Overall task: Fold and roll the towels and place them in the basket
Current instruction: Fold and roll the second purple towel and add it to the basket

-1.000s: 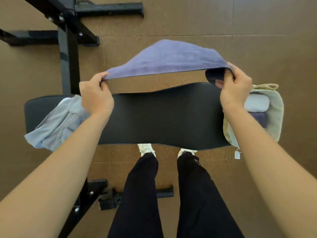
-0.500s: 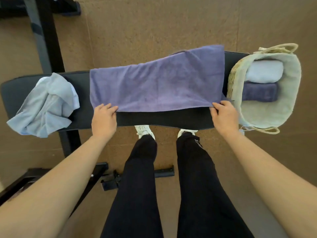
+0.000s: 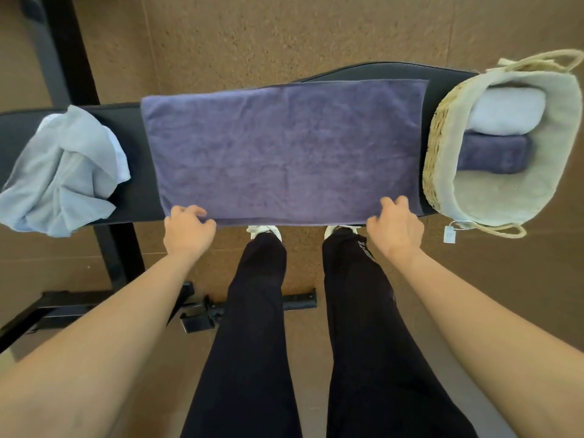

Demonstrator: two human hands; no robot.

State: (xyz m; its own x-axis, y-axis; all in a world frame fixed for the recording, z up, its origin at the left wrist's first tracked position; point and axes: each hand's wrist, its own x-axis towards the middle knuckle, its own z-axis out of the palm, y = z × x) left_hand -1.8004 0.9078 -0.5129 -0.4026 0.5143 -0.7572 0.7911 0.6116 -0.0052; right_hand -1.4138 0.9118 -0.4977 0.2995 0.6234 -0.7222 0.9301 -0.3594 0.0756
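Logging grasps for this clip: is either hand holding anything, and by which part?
Both hold the purple towel by its near edge: the left hand at the near-left corner, the right hand at the near-right corner.

Purple towel (image 3: 284, 150), spread flat and smooth in the middle of the bench (image 3: 139, 191). At 9 o'clock from it, pale blue towel (image 3: 63, 172), crumpled in a heap. At 3 o'clock, woven basket (image 3: 441, 147) with cloth lining, upright. Inside, two rolls touching: white roll (image 3: 505, 113) at 12 o'clock, purple roll (image 3: 493, 154) at 6 o'clock.
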